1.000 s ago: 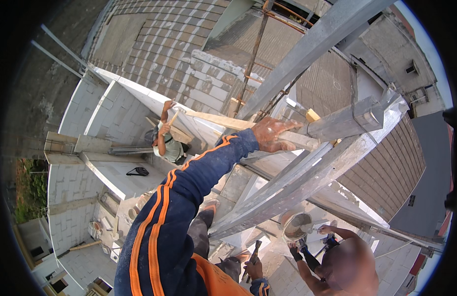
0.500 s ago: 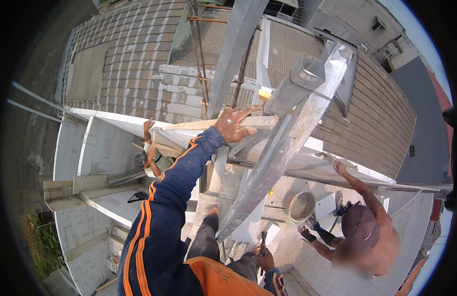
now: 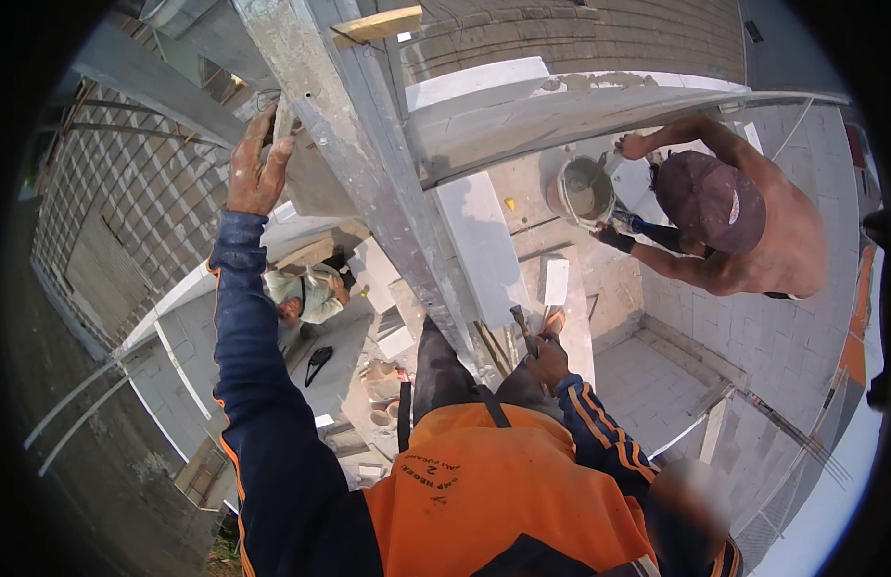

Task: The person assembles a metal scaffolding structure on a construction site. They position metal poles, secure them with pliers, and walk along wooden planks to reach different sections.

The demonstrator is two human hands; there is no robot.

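Note:
My left hand (image 3: 257,165) is raised at the upper left, its fingers and thumb closed round the end of a wooden strip (image 3: 284,119). The strip meets the side of a grey steel beam (image 3: 361,144), which slants from the top of the view down towards my legs. Most of the strip's length is hidden. Lower, in front of my thighs, my right hand (image 3: 547,363) grips a hammer (image 3: 523,325) by its handle, head up and clear of the beam. A short wooden block (image 3: 378,27) sits across the beam's upper part.
At the right, a capped co-worker (image 3: 734,207) bends beside a bucket of mortar (image 3: 584,188). Another person (image 3: 311,291) works below on the left. White blocks (image 3: 553,281) and a pale panel (image 3: 482,248) lie beneath me. A block wall (image 3: 532,130) crosses behind; tiled roofing (image 3: 109,236) lies beyond.
My view has swung right and down, so the beam now appears further left. My left hand stays on the wooden strip, and the hammer in my right hand shows more fully. The co-worker's raised arm has come down towards the bucket.

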